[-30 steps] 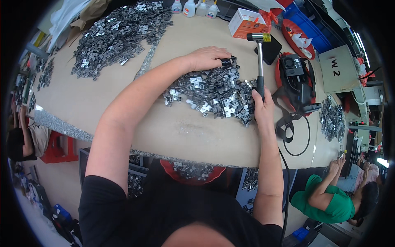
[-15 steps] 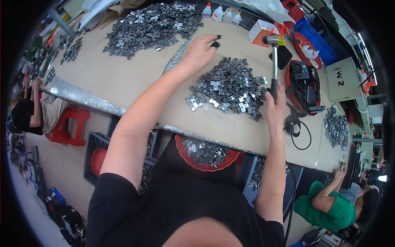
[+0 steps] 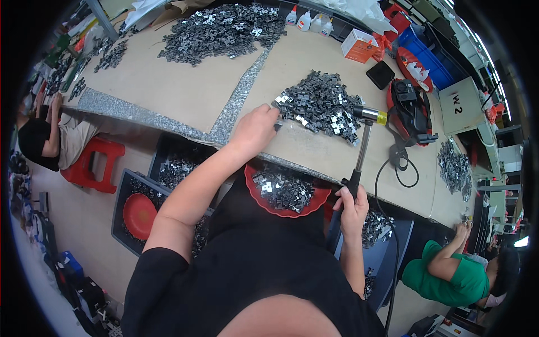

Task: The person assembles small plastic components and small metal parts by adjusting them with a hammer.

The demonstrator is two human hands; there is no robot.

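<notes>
My right hand [image 3: 352, 210] is closed round the black grip of a mallet [image 3: 364, 149] at the table's front edge. Its steel shaft points away from me, and its silver head, with one black and one yellow face, is at the right side of a pile of small metal clips [image 3: 320, 104]. Just left of that pile, near the front edge, my left hand [image 3: 255, 130] rests on the table with curled fingers. A dark bit shows at its fingertips; whether that is a fingertip cover or a part cannot be told.
A larger heap of metal parts [image 3: 224, 33] lies at the back left. Below the table edge, a red bowl [image 3: 323, 201] holds more parts. Glue bottles [image 3: 303, 21], an orange-white box [image 3: 359, 46] and a black cable [image 3: 414, 182] are around. Co-workers sit left and right.
My left hand has come from behind the pile's left side to near the front edge, its fingers now curled. My right hand has drawn the mallet back toward me. The view has shifted slightly.
</notes>
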